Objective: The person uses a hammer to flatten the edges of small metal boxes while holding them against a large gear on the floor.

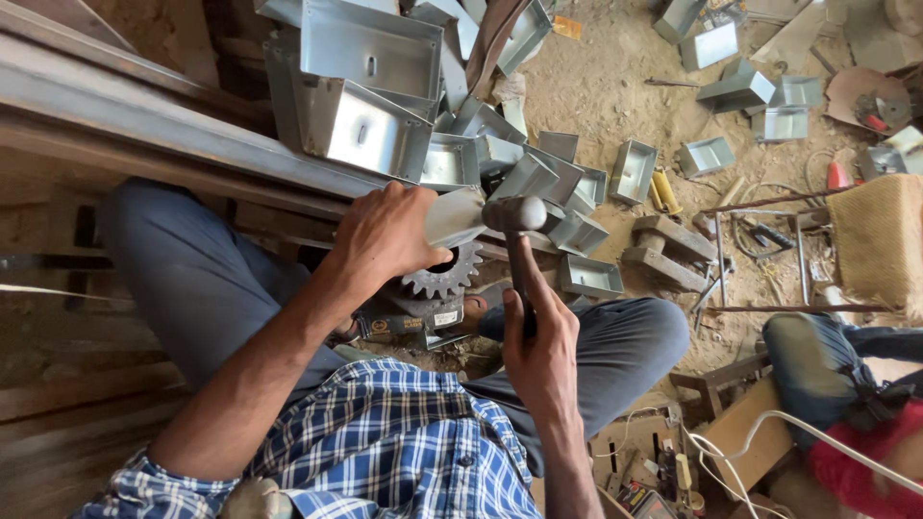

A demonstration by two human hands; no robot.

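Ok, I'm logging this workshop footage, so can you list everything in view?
sheet-metal piece: one, grey, held in the left hand
hammer: one, dark, gripped in the right hand
gear wheel: one, dark, under the piece
metal boxes: many, silver-grey, piled ahead and scattered on the dirt floor
steel beam: one, grey, left
woven seat: one, tan, right
another person: one, red and dark clothes, lower right
left hand: holding the piece
right hand: on the hammer handle

We see one view only, from our own head. It looks steeply down, close above the grey toothed steel gear [444, 272].
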